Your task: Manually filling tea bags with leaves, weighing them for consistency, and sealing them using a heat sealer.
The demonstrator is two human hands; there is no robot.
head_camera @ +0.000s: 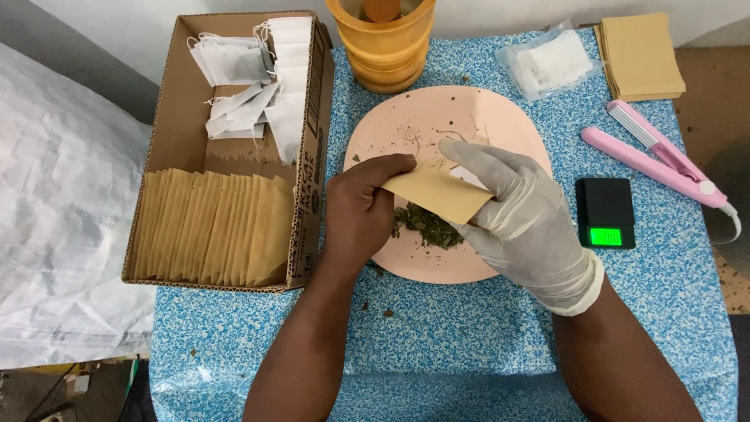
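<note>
Both of my hands hold one small tan paper envelope (pixel 437 193) over a pink plate (pixel 469 117). My bare left hand (pixel 361 207) pinches its left edge. My right hand (pixel 516 211), in a white glove, grips its right side with fingers stretched along the top. Under the envelope, a small heap of dried green leaves (pixel 428 227) lies on the plate, and fine crumbs are scattered over the plate's far half.
A cardboard box (pixel 180 117) at left holds a row of tan envelopes (pixel 215 227) and white tea bags (pixel 250 86). An orange mortar (pixel 388 47) stands behind the plate. At right lie a black pocket scale (pixel 605 212), a pink sealer (pixel 660 160), a bag of white filters (pixel 547 66) and stacked tan envelopes (pixel 641 55).
</note>
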